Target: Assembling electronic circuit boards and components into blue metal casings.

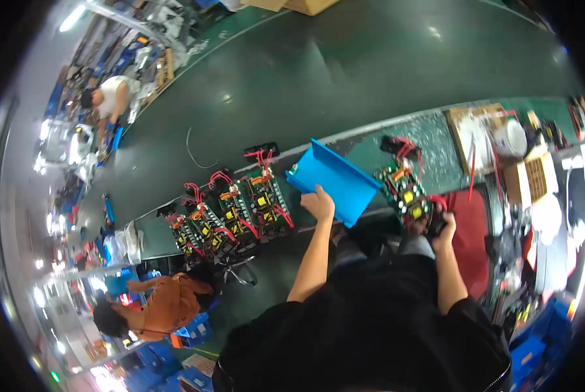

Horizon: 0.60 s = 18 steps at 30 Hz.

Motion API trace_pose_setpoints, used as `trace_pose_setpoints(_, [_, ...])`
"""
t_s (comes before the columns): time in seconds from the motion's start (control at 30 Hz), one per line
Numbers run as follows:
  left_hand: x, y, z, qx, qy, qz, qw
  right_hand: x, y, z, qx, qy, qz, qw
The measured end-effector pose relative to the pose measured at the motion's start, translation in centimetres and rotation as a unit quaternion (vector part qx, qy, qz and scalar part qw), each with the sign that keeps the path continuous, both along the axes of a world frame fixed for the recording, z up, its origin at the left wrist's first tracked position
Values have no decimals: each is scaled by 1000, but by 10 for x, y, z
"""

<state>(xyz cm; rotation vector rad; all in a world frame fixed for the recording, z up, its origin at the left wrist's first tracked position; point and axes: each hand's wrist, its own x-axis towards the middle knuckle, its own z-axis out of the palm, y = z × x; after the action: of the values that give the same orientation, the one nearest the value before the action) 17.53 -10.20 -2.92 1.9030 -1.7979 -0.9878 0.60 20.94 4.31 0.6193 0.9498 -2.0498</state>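
Observation:
My left hand [318, 204] grips the near left edge of a blue U-shaped sheet-metal cover [339, 179], held tilted over the bench's front edge. A green circuit board [400, 186] with yellow and orange parts and red wires lies just right of the cover. At that board's near right end, my right hand [444, 232] has its fingers curled around a dark part [434, 224] beside a loop of red cable [438, 201]. The dark part is mostly hidden by the fingers.
Several similar circuit boards [263, 199] stand in a row to the left. A red mat [469, 235], a white bucket [509, 139] and a cardboard box [533, 178] are on the right. One person [168, 307] works at lower left, another [113, 98] at upper left.

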Motion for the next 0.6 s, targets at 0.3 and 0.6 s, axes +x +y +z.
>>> trace_pose_setpoints(0.3, [58,77,22,-401,-186,-14,897,-21,43,-57,-54,-84,89,991])
trace_pose_setpoints(0.6, [123,269,-329,364,146,-320,862,-59,39,-59,2,-2,178,984])
